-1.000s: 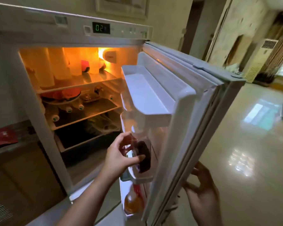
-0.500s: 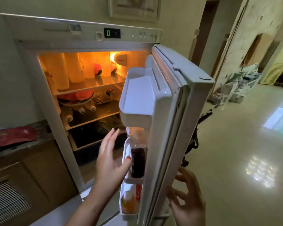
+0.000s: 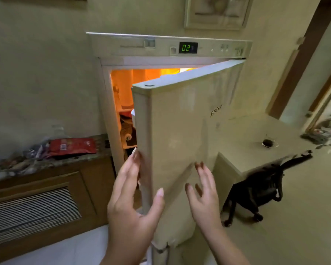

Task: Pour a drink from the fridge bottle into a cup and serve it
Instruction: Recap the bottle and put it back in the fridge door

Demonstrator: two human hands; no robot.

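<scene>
Head view shows the fridge door (image 3: pixel 180 134) half shut in front of my fingers, orange light in the gap above them; my left hand (image 3: pixel 131 205) is spread open around the door's edge, thumb on its front; my right hand (image 3: pixel 203 196) is open, fingers near the door face; far right of my fingers, a glass cup (image 3: pixel 268 142) with dark drink stands on the counter (image 3: pixel 243 150); the bottle I cannot see.

The fridge door (image 3: pixel 180 150) stands between my left fingers (image 3: pixel 131 165) and right fingers (image 3: pixel 203 173); the cup (image 3: pixel 269 142) sits on the counter (image 3: pixel 256 150) beyond my right fingers.
</scene>
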